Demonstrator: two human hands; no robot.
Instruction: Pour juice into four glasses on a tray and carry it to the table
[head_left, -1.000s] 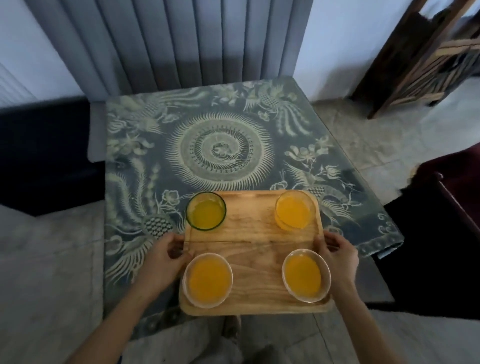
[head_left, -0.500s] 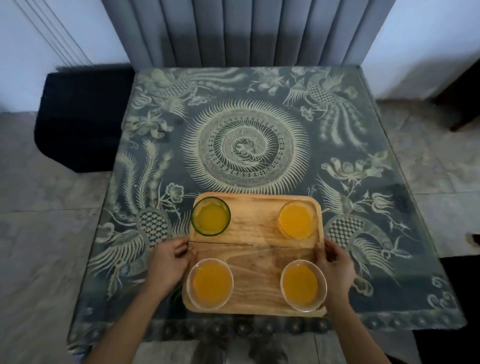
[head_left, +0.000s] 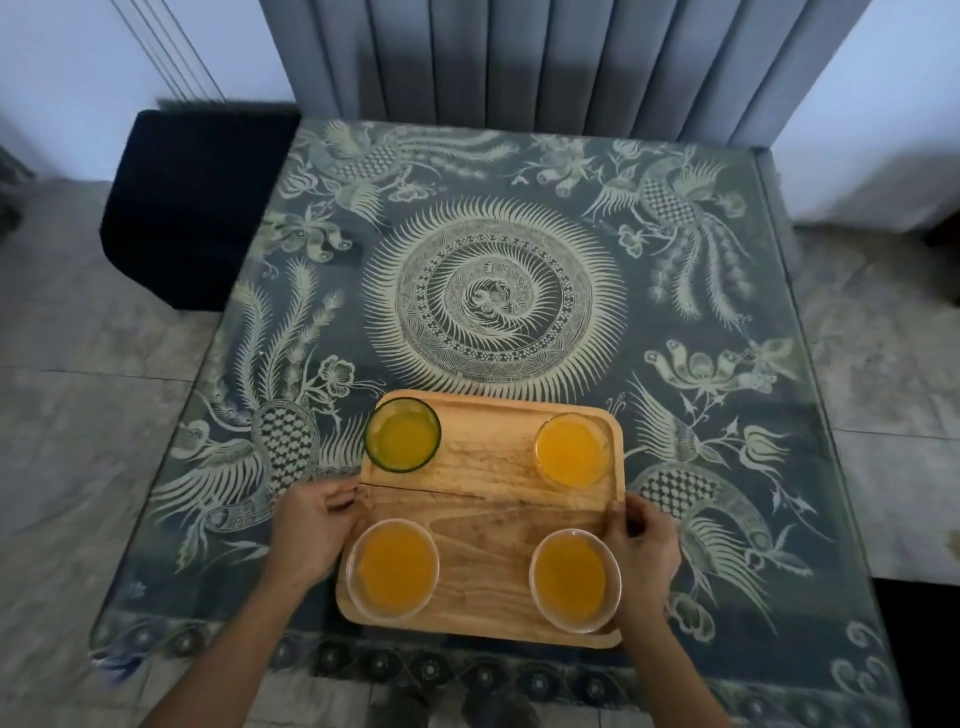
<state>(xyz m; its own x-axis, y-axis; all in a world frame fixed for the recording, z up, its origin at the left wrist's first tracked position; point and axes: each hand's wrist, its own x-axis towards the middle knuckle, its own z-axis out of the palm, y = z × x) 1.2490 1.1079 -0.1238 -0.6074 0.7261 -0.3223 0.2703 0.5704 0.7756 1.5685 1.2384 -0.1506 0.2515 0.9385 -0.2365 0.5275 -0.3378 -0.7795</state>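
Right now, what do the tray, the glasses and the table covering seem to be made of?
Tray: wood, matte, with visible grain and a crack line. Glasses: likely clear glass, juice showing through; the far-left glass has a green tint. Table covering: looks like printed cloth, blue-grey with pale bird and flower patterns.

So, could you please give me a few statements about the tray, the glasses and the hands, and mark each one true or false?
1. All four glasses on the wooden tray hold orange juice. True.
2. The green-rimmed glass stands at the tray's near right corner. False: it is at the far left corner.
3. The left hand and the right hand hold opposite side edges of the tray. True.
4. The tray is over the bare floor. False: it is over the patterned tablecloth, near its front edge.
5. One glass has tipped over. False: all four stand upright.
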